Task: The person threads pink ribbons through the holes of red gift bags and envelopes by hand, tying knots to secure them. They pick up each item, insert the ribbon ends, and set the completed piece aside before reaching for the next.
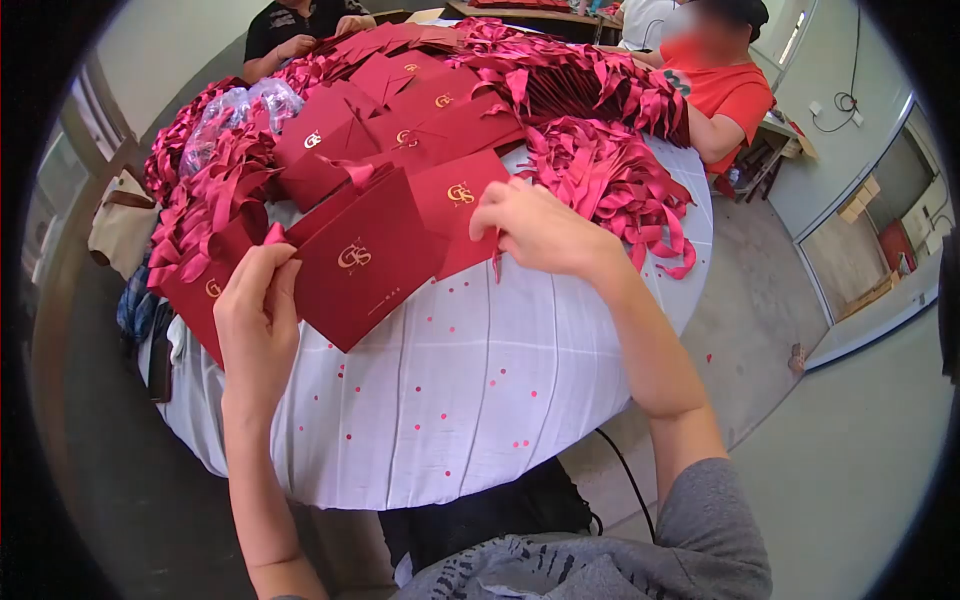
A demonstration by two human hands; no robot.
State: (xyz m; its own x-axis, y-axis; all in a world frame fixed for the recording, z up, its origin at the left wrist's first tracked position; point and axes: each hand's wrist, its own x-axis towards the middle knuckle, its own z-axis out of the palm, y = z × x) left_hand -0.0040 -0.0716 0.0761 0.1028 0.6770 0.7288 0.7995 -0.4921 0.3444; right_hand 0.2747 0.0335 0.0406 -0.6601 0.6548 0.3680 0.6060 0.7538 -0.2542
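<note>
a dark red envelope (gold monogram on its face) lies tilted on the white tablecloth, overlapping a second red envelope.

A gold monogram, reading "GS" as far as can be told, is showing on the front envelope, which the left hand is pinching at its corner, and a slanted line of tiny gold print below it is coming out too small to read. The same mark is showing on the second envelope at the fingertips of the right hand and is repeating on the red envelopes piled further back on the table. A dark print on a co-worker's orange shirt is appearing too blurred to read.
</note>
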